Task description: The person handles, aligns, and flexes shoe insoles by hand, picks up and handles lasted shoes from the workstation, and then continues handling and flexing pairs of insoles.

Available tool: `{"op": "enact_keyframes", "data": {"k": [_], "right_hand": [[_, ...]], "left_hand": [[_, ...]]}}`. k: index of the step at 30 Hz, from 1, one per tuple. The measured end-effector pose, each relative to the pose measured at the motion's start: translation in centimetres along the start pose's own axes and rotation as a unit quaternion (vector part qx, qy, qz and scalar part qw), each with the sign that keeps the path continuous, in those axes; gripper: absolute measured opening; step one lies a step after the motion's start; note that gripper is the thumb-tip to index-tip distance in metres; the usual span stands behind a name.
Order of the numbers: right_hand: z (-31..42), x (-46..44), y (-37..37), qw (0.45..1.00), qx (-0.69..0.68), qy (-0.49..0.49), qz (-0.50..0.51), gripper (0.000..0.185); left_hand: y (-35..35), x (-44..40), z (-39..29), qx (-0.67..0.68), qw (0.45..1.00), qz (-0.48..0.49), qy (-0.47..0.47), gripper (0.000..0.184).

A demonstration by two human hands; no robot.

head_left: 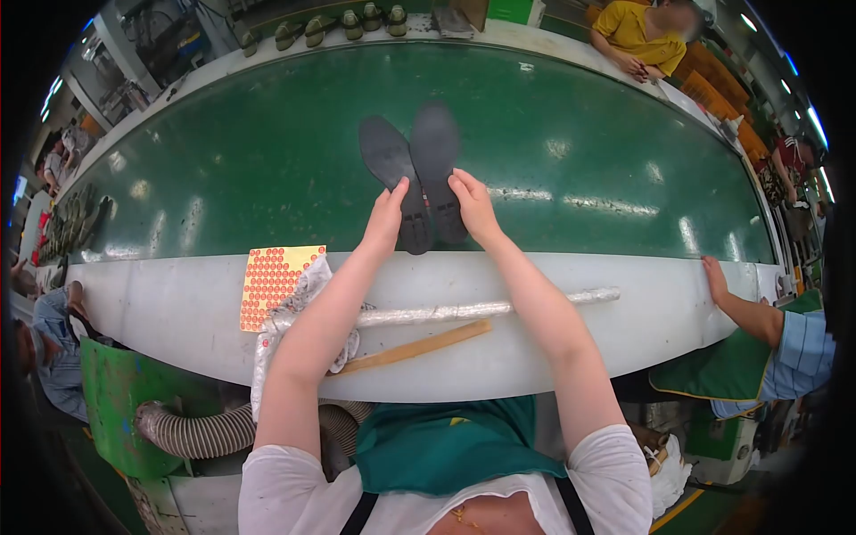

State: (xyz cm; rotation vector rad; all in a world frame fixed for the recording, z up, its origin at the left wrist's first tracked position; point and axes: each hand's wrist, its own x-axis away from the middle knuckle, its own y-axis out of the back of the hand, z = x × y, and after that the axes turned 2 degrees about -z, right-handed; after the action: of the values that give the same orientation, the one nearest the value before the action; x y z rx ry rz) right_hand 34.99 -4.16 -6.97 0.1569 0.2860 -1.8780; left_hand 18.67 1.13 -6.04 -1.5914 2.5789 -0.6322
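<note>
Two dark grey shoe soles are held up side by side over the green conveyor belt (294,152). My left hand (387,216) grips the left shoe sole (383,147) near its heel, thumb on the face toward me. With my right hand (473,207) I hold the right shoe sole (435,134) by its outer edge, thumb also on top. The soles touch or nearly touch along their inner edges, toes pointing away and fanned slightly apart. My fingers under both soles are hidden.
On the white ledge (419,357) lie a sticker sheet (276,276), a plastic-wrapped tube (446,312), a wooden strip (419,346) and a crumpled cloth (310,283). A co-worker's hand (716,278) rests at right. Several shoes (353,24) line the far edge. A ribbed hose (201,432) runs below.
</note>
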Motion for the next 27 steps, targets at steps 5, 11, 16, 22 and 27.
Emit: {"op": "enact_keyframes", "data": {"k": [5,11,16,22,27], "right_hand": [[-0.4,-0.1,0.5,0.999,0.002,-0.006,0.039,0.036],[2.5,0.9,-0.8,0.984,0.027,0.021,0.174,0.038],[2.3,0.6,-0.8,0.997,0.056,-0.026,0.055,0.037],[2.4,0.6,-1.2,0.994,0.052,-0.073,0.067,0.042],[1.8,0.4,-0.8,0.986,0.072,-0.111,0.106,0.042]], "left_hand": [[-0.2,-0.2,0.1,-0.019,1.0,0.007,-0.015,0.047],[0.3,-0.5,0.5,-0.061,0.997,0.053,0.0,0.056],[-0.7,0.6,-0.8,-0.013,0.999,0.048,-0.018,0.058],[-1.3,1.3,-1.3,-0.017,0.999,0.02,-0.029,0.059],[-0.9,0.8,-0.9,0.002,1.0,0.026,-0.013,0.061]]}}
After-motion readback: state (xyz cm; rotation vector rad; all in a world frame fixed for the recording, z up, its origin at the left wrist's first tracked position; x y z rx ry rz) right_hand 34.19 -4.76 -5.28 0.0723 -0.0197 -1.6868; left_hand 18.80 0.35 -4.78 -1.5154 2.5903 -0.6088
